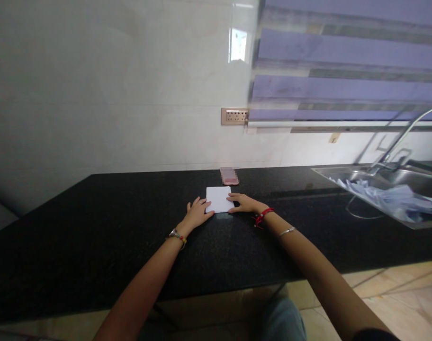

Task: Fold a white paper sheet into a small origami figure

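A white sheet of paper [218,198], folded to a small rectangle, lies flat on the black stone counter [95,222]. My left hand [197,213] rests at its left lower edge, fingers stretched out and pressing on the paper. My right hand [245,203] lies at its right edge, fingers flat and touching the sheet. Neither hand grips anything. A watch and beaded band sit on my left wrist; a red thread and a silver bangle on my right.
A pink phone [229,175] lies just behind the paper near the wall. A steel sink [397,189] with a tap [404,137] and pale crumpled material in it stands at the right. A wall socket [234,116] and window blinds [347,71] are above.
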The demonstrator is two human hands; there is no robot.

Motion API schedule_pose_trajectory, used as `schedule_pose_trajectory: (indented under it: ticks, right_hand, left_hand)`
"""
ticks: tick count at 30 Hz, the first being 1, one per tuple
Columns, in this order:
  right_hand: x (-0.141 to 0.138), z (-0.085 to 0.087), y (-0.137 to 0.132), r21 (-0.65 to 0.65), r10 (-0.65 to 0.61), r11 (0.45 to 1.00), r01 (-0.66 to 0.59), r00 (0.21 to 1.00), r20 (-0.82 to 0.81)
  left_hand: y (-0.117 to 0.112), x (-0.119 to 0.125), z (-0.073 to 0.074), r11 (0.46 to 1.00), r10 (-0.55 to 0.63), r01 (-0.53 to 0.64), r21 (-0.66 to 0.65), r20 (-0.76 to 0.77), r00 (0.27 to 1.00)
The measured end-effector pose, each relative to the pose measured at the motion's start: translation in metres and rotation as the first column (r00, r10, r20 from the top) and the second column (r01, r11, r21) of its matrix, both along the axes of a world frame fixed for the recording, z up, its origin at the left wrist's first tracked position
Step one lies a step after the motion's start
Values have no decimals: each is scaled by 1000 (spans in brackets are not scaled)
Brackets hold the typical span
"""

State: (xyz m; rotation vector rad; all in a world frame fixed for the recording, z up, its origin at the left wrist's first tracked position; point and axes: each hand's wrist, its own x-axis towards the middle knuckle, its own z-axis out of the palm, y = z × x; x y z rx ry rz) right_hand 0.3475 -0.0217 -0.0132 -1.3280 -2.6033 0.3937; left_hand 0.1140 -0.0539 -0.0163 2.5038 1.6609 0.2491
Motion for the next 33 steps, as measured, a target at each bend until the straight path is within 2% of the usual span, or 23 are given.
schedule_pose_trajectory:
  ticks: [10,21,28,33]
  right_hand:
    - [-2,-7,9,56,-4,998,4,1000,-1]
    - [-7,1,-8,151,67,986,-72,997,38]
    - [-8,8,-14,186,99,976,-116,990,98]
    - [-9,11,-26,230,129,960,-157,982,135]
  left_hand:
    - [15,-5,2,999,-5,5,-41,11,1000]
    - [21,-5,3,998,-47,49,-35,37,998]
    - [20,-6,5,993,-100,98,62,30,995]
    - [10,-8,9,961,-202,199,191,-3,979]
